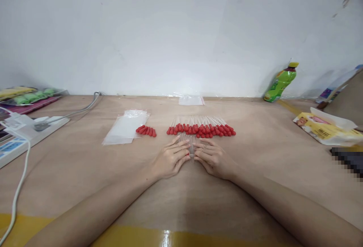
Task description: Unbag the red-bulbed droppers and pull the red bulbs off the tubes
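Red tips [195,128], whitish stems [208,120], centre; red pieces [145,130], eight o'clock; green bottle [280,84], yellow cap [293,65], between two and three.

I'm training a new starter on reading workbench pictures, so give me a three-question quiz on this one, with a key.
1. Multiple choice: what shows between the left hand and the right hand?
a) a green bottle
b) clear tubes
c) a tissue pack
2. True or false: the bottle near the wall has a yellow cap.
3. Fill in: from the person's viewpoint, the smaller red-tipped group lies to the ____ of the larger red-tipped group.

Key:
1. b, clear tubes
2. True
3. left
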`<move>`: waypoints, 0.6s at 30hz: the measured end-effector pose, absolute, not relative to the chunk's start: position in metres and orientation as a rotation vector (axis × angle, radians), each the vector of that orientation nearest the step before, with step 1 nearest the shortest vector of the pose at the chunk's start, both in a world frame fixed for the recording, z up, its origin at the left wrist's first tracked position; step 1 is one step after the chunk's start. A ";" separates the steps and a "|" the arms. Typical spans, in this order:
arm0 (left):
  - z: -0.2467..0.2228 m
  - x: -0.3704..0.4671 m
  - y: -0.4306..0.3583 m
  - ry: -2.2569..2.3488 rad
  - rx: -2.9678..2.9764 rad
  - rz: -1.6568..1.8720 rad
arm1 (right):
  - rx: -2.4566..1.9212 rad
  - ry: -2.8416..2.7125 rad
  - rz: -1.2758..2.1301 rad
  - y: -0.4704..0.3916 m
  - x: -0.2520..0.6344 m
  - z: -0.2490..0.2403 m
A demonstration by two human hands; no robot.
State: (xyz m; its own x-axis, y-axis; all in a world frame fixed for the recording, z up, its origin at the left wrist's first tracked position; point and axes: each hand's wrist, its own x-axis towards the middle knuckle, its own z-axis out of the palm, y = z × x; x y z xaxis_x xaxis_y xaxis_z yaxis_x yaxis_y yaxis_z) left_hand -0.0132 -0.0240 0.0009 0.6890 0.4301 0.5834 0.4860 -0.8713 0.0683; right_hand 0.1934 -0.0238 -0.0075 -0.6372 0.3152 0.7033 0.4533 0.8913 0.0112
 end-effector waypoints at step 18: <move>0.003 -0.020 -0.029 -0.652 -2.766 -0.954 | -0.469 -2.277 -0.289 -0.026 0.202 -0.017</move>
